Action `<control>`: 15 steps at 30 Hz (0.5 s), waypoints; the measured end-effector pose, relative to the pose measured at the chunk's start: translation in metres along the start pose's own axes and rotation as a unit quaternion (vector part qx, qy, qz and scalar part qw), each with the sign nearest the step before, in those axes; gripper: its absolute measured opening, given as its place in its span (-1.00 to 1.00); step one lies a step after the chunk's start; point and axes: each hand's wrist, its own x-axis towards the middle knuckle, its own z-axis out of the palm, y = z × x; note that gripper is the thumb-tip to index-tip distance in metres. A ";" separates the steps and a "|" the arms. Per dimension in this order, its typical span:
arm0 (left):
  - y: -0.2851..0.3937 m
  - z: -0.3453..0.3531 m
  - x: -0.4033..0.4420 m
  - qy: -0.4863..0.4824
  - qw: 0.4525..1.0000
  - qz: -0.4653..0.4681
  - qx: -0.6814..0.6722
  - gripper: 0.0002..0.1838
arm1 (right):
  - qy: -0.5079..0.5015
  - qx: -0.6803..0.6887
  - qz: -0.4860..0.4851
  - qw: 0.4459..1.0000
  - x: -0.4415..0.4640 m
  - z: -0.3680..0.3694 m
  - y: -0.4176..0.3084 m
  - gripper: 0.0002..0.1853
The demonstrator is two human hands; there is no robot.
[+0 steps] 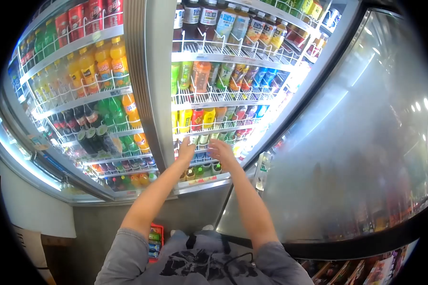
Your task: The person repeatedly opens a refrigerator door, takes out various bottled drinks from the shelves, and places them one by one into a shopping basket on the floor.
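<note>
Both my arms reach into an open drinks fridge at its lower shelves. My left hand (186, 149) is at the left side of a low shelf, fingers stretched toward the bottles there; nothing shows in its grasp. A short distance to the right, my right hand (221, 152) has its fingers apart and slightly curled, also with nothing visible in it. Just above the hands stands a row with a red-labelled bottle (197, 120) and a yellow bottle (209, 118). Below them, green-capped bottles (199, 171) line the bottom shelf. Whether my fingertips touch any bottle I cannot tell.
The fogged glass door (337, 152) stands swung out on my right. A metal frame post (158, 85) divides off the left fridge section, with orange drink bottles (120, 61) and red cans (95, 14). By my feet sits a red crate (153, 260) with packed drinks.
</note>
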 end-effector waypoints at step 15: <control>0.047 -0.021 0.018 0.059 0.996 0.071 0.015 -0.30 | -0.002 -0.067 0.000 0.998 0.064 0.006 -0.010 -0.60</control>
